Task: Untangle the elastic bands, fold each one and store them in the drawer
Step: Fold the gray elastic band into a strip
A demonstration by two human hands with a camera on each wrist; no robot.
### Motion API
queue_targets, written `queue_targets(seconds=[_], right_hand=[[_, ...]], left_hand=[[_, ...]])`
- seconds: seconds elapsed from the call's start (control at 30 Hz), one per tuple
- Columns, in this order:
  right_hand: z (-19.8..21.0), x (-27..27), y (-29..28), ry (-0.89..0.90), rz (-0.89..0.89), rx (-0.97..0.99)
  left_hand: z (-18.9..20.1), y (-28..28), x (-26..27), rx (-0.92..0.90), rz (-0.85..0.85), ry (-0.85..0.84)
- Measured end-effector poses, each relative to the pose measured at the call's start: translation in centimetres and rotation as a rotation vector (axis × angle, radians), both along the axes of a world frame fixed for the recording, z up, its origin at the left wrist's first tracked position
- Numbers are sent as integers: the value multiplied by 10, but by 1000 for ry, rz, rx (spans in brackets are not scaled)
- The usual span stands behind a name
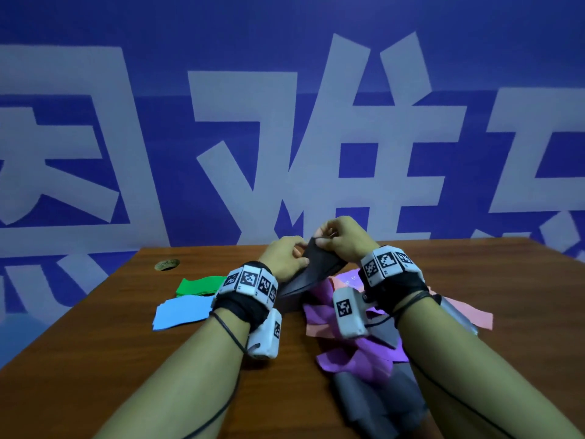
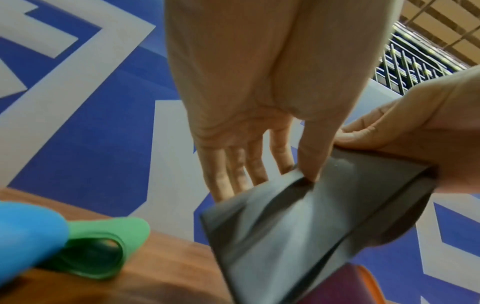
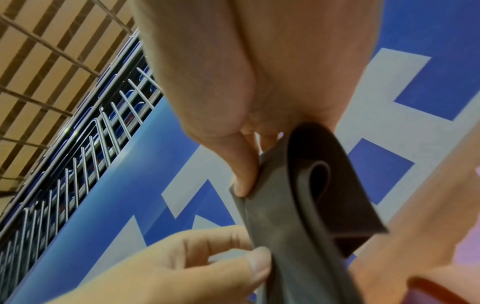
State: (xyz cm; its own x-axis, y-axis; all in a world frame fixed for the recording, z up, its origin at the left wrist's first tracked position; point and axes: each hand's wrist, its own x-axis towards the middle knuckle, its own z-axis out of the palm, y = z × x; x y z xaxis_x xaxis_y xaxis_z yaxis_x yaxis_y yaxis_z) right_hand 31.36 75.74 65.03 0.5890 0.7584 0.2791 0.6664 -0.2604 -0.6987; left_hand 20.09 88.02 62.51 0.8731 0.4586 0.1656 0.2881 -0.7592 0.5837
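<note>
While both hands work above the far middle of the worktop (image 1: 95, 327), a black elastic band (image 1: 311, 267) is stretched between them, lifted clear of the wood. The left hand (image 1: 286, 258) pinches its lower part, thumb on the near face and fingers behind it (the left wrist view shows the thumb tip pressing into a crease of the band (image 2: 298, 222)). The right hand (image 1: 342, 239) is a little higher and pinches the band's upper end; in the right wrist view its thumb presses one face of the band (image 3: 293, 205), whose end curls back on itself in a loop. The two hands are close together, nearly touching, each clamped on the same band.

On the worktop left of the hands a folded green band (image 1: 198, 285) lies just behind a folded light-blue band (image 1: 182, 312); their edges touch or overlap. From the left wrist view the green band (image 2: 103, 246) shows rolled layers at its fold. Under and beside the right forearm lies a loose heap of purple bands (image 1: 357, 356), with a pink band (image 1: 471, 315) at its right side and grey bands (image 1: 373, 403) at the near edge. Behind the worktop stands a blue wall (image 1: 285, 26) with large pale characters.
</note>
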Motion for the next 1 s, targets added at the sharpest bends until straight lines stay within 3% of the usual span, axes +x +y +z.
queue_targets(seconds=[0.2, 0.33, 0.47, 0.57, 0.73, 0.83, 1.0], right_hand=[[-22, 17, 7, 104, -57, 193], [-29, 28, 11, 110, -69, 296], [-28, 36, 12, 107, -89, 356], [-27, 44, 11, 93, -92, 318], [-23, 41, 4, -6, -80, 157], [-13, 30, 0, -138, 53, 5], [-5, 26, -7, -109, 208, -124]], left_hand=[[-14, -2, 21, -101, 115, -169], [-14, 1, 27, -145, 93, -243], [-12, 1, 25, -166, -10, -159], [-7, -1, 23, -151, -105, -99], [7, 1, 19, 13, -112, -135], [16, 1, 13, 70, -143, -105], [30, 0, 4, 79, -167, -128]])
